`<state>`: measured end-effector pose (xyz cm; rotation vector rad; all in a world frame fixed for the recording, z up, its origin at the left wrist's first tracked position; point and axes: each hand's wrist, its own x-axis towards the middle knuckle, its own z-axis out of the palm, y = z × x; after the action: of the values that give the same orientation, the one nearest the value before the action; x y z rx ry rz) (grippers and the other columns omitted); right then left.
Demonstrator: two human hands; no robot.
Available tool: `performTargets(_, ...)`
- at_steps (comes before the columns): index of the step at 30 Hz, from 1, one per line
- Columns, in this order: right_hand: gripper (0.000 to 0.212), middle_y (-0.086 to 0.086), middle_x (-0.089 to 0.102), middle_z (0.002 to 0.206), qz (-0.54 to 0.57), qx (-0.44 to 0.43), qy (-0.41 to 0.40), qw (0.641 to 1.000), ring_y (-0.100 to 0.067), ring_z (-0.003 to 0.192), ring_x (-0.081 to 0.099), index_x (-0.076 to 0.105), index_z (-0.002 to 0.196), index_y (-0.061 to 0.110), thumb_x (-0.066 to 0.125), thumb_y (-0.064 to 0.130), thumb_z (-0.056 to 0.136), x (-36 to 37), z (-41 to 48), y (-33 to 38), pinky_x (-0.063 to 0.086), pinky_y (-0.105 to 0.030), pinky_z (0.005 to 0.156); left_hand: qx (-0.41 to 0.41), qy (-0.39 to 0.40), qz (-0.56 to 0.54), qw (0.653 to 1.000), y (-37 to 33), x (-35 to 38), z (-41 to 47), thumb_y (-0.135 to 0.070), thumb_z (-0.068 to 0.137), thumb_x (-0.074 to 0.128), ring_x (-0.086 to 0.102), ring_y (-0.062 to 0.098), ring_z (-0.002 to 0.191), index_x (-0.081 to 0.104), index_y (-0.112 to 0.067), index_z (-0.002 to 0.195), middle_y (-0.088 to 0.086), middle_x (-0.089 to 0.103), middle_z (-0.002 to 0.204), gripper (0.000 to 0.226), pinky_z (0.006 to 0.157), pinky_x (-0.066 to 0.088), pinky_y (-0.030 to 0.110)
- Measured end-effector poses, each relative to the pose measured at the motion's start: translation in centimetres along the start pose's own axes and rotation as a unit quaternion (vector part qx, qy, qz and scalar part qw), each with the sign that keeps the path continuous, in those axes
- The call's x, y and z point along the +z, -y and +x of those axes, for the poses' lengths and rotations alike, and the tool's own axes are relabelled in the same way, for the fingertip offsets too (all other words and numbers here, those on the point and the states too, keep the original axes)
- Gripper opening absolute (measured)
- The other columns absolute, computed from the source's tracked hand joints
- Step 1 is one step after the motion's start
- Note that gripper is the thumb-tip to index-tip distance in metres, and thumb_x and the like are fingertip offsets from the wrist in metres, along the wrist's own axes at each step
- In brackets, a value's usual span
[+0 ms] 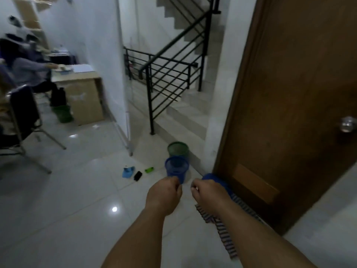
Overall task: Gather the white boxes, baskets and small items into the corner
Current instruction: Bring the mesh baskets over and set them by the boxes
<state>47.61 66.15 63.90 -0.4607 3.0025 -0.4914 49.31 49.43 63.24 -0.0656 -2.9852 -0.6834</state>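
Gathering looks nearly finished, I judge: the blue basket [176,169] stands just beyond the fingers of my left hand [164,194], and the green basket [178,149] stands behind it. My left hand and my right hand [209,192] are both curled; I cannot tell if they grip something. Next, the small items [138,176] lying left of my fingers need picking up and bringing beside the baskets.

Baskets and small items on the floor at the stair foot.
Far basket [178,149] sits by the bottom step [185,122], with the near basket [176,168] just before it. Small items [138,176] lie left of the near basket. Door [289,113] is right, desk [77,78] far left, third basket [63,113] beside it.
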Motion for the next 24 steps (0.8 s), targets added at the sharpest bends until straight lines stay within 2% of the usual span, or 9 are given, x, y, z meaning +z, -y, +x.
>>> performTargets(4,0.026,-0.003,0.065,0.103,0.01,0.045,0.011,0.999,-0.022,0.093,0.058,0.06,0.102,0.021,0.041,0.038,0.098,0.5,4.2,-3.6,0.049,-0.036,0.072,0.04,0.039,0.02,0.998,-0.6,2.0,6.2,-0.037,0.096,0.045,0.06,0.021,0.082,0.057,-0.02,0.087,0.002,0.063,0.091,0.023,0.069,0.05,0.032)
performTargets(8,0.025,-0.004,0.065,0.103,0.033,0.091,0.024,0.995,-0.022,0.092,0.056,0.06,0.101,0.021,0.042,0.037,0.099,1.3,10.4,-5.8,0.048,-0.036,0.072,0.068,0.07,0.042,0.994,1.8,3.1,13.3,-0.037,0.096,0.044,0.06,0.021,0.083,0.051,-0.024,0.082,0.001,0.064,0.092,0.02,0.068,0.048,0.031)
performTargets(12,0.024,-0.004,0.065,0.108,0.083,0.162,0.042,0.982,-0.022,0.095,0.059,0.063,0.105,0.021,0.045,0.035,0.097,1.8,14.8,-8.3,0.052,-0.035,0.079,0.11,0.102,0.092,0.984,3.5,3.7,20.5,-0.036,0.097,0.043,0.062,0.022,0.085,0.059,-0.023,0.092,0.001,0.067,0.097,0.021,0.07,0.052,0.032)
performTargets(15,0.023,-0.003,0.068,0.104,0.12,0.215,0.031,0.969,-0.02,0.089,0.061,0.065,0.101,0.02,0.046,0.032,0.097,2.4,16.8,-11.7,0.053,-0.034,0.077,0.153,0.125,0.124,0.972,2.2,5.4,26.2,-0.034,0.1,0.041,0.064,0.022,0.089,0.062,-0.018,0.1,0.003,0.068,0.101,0.027,0.061,0.044,0.029)
performTargets(17,0.024,-0.004,0.068,0.101,0.12,0.249,0.029,0.961,-0.019,0.085,0.062,0.066,0.1,0.017,0.046,0.03,0.098,2.8,17.9,-14.8,0.053,-0.034,0.073,0.171,0.135,0.106,0.97,0.4,7.8,29.8,-0.036,0.1,0.042,0.064,0.021,0.084,0.062,-0.016,0.097,0.003,0.069,0.097,0.028,0.058,0.041,0.028)
performTargets(19,0.026,-0.004,0.068,0.098,0.111,0.278,0.03,0.954,-0.02,0.085,0.062,0.065,0.099,0.017,0.044,0.031,0.099,3.0,19.4,-18.6,0.053,-0.035,0.074,0.195,0.153,0.085,0.965,-1.6,11.2,33.1,-0.037,0.099,0.043,0.064,0.02,0.085,0.061,-0.016,0.097,0.003,0.069,0.098,0.027,0.063,0.047,0.03)
performTargets(21,0.025,-0.003,0.067,0.097,0.096,0.299,0.036,0.949,-0.021,0.087,0.062,0.063,0.098,0.02,0.042,0.032,0.098,3.1,21.2,-22.9,0.052,-0.034,0.076,0.203,0.18,0.073,0.96,-3.9,14.8,36.3,-0.038,0.099,0.043,0.063,0.02,0.088,0.061,-0.018,0.099,0.003,0.067,0.101,0.027,0.065,0.047,0.029)
performTargets(24,0.026,-0.004,0.067,0.097,0.098,0.318,0.048,0.942,-0.018,0.088,0.062,0.063,0.095,0.017,0.042,0.031,0.101,4.5,24.5,-29.8,0.041,-0.025,0.07,0.216,0.215,0.062,0.95,-6.9,20.4,40.8,-0.036,0.097,0.045,0.063,0.02,0.088,0.06,-0.018,0.097,0.003,0.065,0.101,0.023,0.069,0.049,0.03)
